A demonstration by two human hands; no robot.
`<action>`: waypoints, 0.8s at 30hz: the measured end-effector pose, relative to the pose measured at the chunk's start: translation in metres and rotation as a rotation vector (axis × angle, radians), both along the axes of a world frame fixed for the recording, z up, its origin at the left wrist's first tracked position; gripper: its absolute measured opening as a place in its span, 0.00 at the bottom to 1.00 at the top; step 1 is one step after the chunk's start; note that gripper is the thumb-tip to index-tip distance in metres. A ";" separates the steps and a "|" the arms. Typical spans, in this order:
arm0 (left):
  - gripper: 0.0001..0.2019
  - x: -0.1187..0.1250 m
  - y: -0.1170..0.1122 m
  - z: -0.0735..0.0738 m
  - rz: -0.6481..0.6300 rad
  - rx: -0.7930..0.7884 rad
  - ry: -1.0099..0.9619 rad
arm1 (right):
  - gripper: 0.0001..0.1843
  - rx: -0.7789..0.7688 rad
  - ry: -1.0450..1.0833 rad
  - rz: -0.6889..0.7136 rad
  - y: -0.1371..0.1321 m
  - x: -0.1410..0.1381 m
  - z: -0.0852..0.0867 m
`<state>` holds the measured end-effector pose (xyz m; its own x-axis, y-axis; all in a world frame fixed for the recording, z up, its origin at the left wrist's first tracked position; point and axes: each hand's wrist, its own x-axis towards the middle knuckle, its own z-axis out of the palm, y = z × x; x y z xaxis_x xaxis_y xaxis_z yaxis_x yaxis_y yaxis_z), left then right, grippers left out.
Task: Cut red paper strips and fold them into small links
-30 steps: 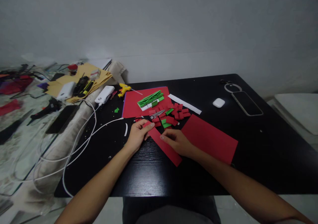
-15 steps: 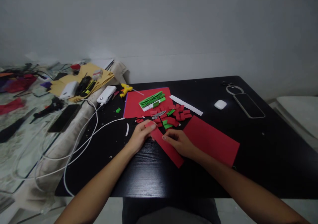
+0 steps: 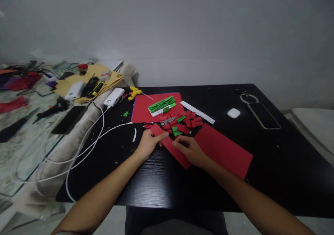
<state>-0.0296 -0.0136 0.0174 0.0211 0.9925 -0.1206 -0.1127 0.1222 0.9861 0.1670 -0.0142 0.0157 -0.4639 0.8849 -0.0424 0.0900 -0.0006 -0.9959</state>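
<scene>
A strip of red paper [image 3: 177, 155] slants across the front of the black table, held between both hands. My left hand [image 3: 149, 142] grips its upper end, thumb on top and fingers beneath. My right hand [image 3: 190, 149] pinches the strip's right edge lower down, with the fingers curled. A larger red sheet [image 3: 224, 150] lies on the table beside and partly under my right forearm. Just beyond the hands are small folded red paper pieces [image 3: 191, 123], with scissors [image 3: 169, 120] lying among them. Behind these, folded green paper [image 3: 162, 105] rests on a red sheet [image 3: 140, 109].
A yellow glue gun [image 3: 134, 93] and a white power bank [image 3: 114, 97] with a cable stand at the back left. A white paper strip [image 3: 197, 112] lies behind the pieces. To the right are a white earbud case [image 3: 233, 113] and a phone [image 3: 264, 116].
My left thumb has slid further over the strip, and the strip's lower end has risen slightly. Both hands keep hold of it. The whole view has shifted a little.
</scene>
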 end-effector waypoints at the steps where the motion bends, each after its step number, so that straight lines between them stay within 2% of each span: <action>1: 0.14 -0.004 0.003 -0.001 0.048 0.012 -0.029 | 0.17 -0.009 0.005 -0.003 0.001 0.000 0.000; 7: 0.13 -0.028 0.018 0.004 0.321 0.028 -0.184 | 0.18 -0.063 0.067 0.022 0.003 0.000 -0.002; 14: 0.14 -0.034 0.024 0.015 0.435 0.037 -0.250 | 0.14 -0.135 0.091 0.025 0.002 0.000 -0.002; 18: 0.16 -0.037 0.026 0.014 0.371 0.010 -0.227 | 0.12 -0.121 0.090 -0.066 0.004 0.001 -0.004; 21: 0.16 -0.030 0.020 0.010 0.227 -0.046 -0.202 | 0.14 -0.051 0.092 -0.136 0.005 0.001 -0.005; 24: 0.15 -0.019 0.011 0.005 0.091 -0.074 -0.181 | 0.13 -0.008 0.082 -0.114 0.004 0.000 -0.005</action>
